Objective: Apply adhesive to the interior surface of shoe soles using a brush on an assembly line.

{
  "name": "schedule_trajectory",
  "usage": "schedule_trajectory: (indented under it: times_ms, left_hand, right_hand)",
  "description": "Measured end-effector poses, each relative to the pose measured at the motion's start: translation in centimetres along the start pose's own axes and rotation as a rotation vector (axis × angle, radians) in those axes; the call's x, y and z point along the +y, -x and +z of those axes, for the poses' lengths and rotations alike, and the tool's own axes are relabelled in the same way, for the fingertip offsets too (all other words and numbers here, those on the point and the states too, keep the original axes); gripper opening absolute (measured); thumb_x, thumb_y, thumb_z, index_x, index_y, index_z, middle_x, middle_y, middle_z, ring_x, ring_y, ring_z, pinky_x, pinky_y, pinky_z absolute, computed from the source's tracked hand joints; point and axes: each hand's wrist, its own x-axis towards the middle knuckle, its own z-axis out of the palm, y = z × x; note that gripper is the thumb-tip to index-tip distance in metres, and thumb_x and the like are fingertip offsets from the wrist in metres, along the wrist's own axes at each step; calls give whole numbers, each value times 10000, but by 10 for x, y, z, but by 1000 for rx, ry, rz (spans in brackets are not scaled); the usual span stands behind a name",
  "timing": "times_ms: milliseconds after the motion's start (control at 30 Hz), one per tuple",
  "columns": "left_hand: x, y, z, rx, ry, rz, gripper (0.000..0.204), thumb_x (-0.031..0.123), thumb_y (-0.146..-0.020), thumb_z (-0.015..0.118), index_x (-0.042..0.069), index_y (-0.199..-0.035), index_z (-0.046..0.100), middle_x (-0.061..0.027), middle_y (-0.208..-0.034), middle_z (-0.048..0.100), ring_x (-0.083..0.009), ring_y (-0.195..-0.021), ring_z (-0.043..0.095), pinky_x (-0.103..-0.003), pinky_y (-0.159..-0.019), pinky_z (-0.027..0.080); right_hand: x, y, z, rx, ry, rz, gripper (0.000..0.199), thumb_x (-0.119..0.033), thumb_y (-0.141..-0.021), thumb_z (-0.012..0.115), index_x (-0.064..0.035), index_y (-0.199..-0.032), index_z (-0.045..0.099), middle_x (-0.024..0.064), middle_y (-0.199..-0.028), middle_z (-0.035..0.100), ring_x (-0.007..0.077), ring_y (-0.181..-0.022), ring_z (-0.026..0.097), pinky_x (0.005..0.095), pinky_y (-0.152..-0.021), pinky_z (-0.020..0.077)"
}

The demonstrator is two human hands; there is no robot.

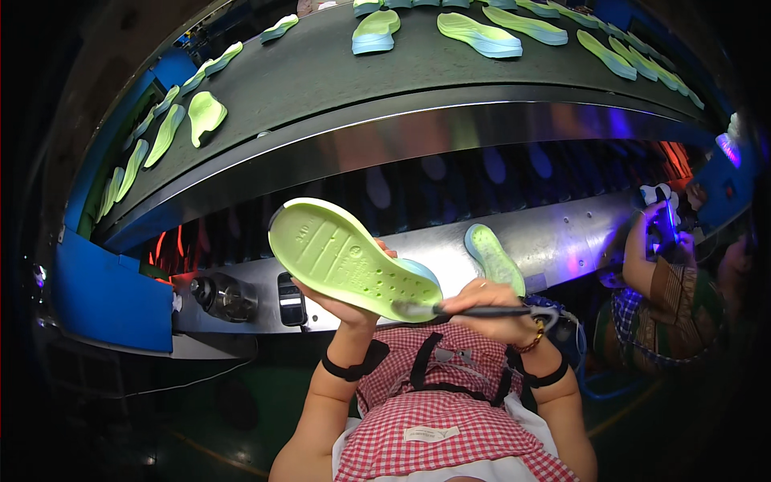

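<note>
My left hand [341, 308] holds up a light green shoe sole [333, 253] from beneath, tilted, its face with grooves and small round holes toward me. Blue shows along its far edge. In my right hand [490, 325] is a brush [506, 311] with a dark handle. Its tip, blurred by motion, lies against the holed end of the sole. Just beyond my right hand, a second green sole [494, 257] rests on the metal ledge [562, 241].
Across the far side runs a dark conveyor belt [297, 88] carrying several green-and-blue soles [482, 36]. On the ledge at left are a dark transparent bottle [225, 297] and a phone-like black object [291, 300]. At right, another person [654, 289] works under violet light.
</note>
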Motion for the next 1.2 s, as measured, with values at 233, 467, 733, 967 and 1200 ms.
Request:
schedule_trajectory:
  times_ms: [233, 467, 733, 967, 1200]
  left_hand:
    - [7, 7, 10, -97, -96, -47, 917, 791, -711, 243, 55, -1229, 421, -234, -979, 556, -338, -825, 580, -458, -746, 465]
    - [-12, 27, -19, -241, -59, -450, 766, 560, -777, 487, 24, -1299, 319, -193, -1201, 458, -335, -1052, 501, -501, -820, 464]
    - [7, 17, -29, -265, -147, -809, 604, 286, -779, 557, -38, -1248, 359, -199, -1100, 543, -257, -968, 580, -355, -801, 497]
    - [14, 15, -21, -126, -255, -1083, 573, 329, -827, 483, -38, -1252, 368, -213, -1121, 534, -281, -977, 572, -381, -846, 462]
    - [18, 13, -17, -156, -365, -1290, 584, 340, -819, 512, -32, -1251, 386, -221, -1138, 516, -269, -979, 570, -355, -808, 485]
  right_hand:
    - [0, 8, -1, -18, -448, 213, 200, 36, -721, 653, 2, -918, 642, 141, -998, 621, 198, -915, 589, 286, -824, 471]
    - [-22, 7, 16, -6, -447, 435, 197, 13, -759, 635, 27, -956, 622, 140, -952, 639, 169, -876, 616, 252, -792, 492]
    - [-21, 0, -5, -295, -160, 49, 202, 0, -729, 654, -3, -931, 642, 146, -970, 638, 221, -908, 626, 293, -792, 506]
    - [-31, -2, -24, -322, -91, -35, 254, 36, -712, 637, -22, -959, 631, 134, -985, 634, 241, -916, 622, 314, -794, 507]
    - [-38, -5, -43, -536, -67, 34, 254, 17, -710, 619, -44, -955, 640, 114, -1005, 633, 235, -921, 620, 304, -809, 491]
